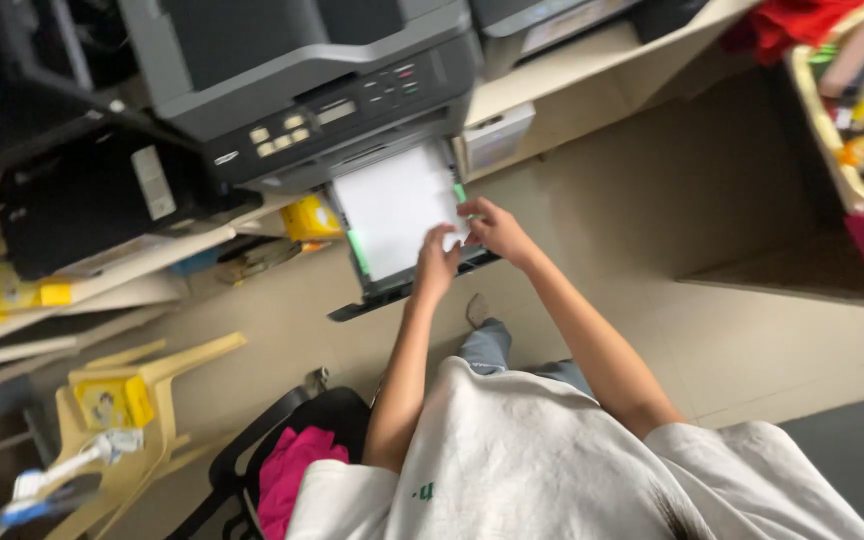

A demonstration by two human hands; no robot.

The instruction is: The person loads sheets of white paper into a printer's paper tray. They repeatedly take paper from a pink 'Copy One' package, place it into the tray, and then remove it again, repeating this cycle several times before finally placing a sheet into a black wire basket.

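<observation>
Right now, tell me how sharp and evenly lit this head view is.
Head view: tilted, with motion smear toward the edges; the printer is soft. The paper stack is bright white, nearly washed out, under the left hand and right hand. The left corner falls dark.

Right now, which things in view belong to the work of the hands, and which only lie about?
In hand: left hand, right hand, white paper stack, pulled-out paper tray, grey printer.

Lying about: yellow plastic chair, pink cloth, small yellow box, black machine.
</observation>
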